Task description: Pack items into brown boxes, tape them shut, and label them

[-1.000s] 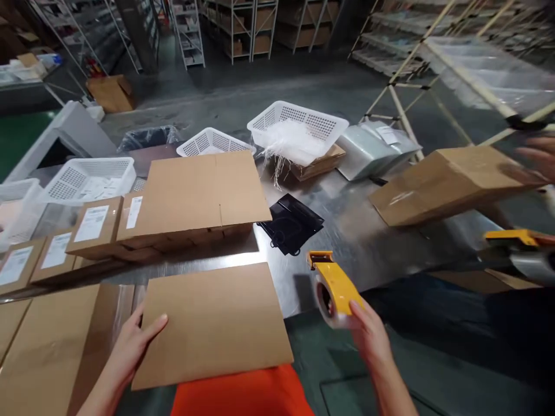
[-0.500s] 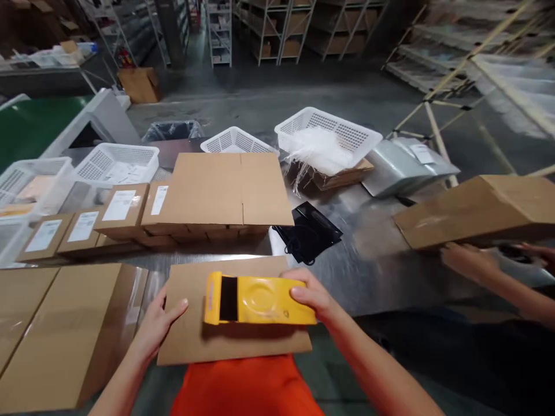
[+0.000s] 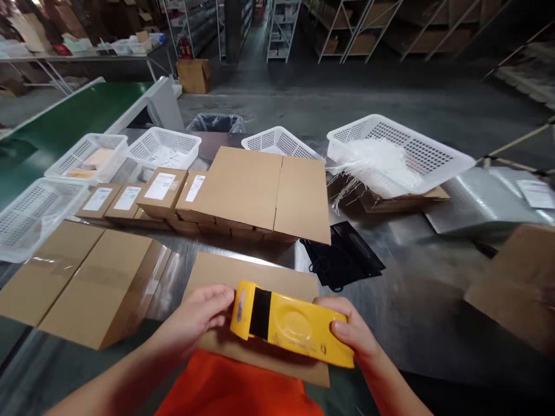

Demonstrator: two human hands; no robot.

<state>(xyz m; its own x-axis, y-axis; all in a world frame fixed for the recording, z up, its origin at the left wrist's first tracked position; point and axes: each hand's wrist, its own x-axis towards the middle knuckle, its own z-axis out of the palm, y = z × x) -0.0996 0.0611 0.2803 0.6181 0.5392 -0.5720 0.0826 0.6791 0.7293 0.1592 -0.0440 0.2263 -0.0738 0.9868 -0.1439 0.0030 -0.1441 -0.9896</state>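
My right hand (image 3: 353, 332) grips the right end of a flat yellow package (image 3: 306, 329) with a black band and a round raised bump. Its exact kind is not clear. At the package's other end, the bent fingers of my left hand (image 3: 203, 315) are closed against the edge. Beneath the package lies a flat brown cardboard sheet (image 3: 255, 268) at the table's front edge, partly over my orange clothing (image 3: 238, 387). Black plastic bags (image 3: 347, 257) rest beyond my right hand.
Large taped cartons (image 3: 104, 277) stand at left. Behind them, labelled small boxes (image 3: 160, 188) sit beside a big cardboard piece (image 3: 260, 185). White baskets (image 3: 399, 147) line the back. A blurred carton (image 3: 515, 283) is at right, with a green conveyor (image 3: 82, 118) far left.
My left hand has moved from the cardboard sheet to the yellow package's left end. The package has tilted, its right end nearer me. The view has swung left; the other person's hands are out of view.
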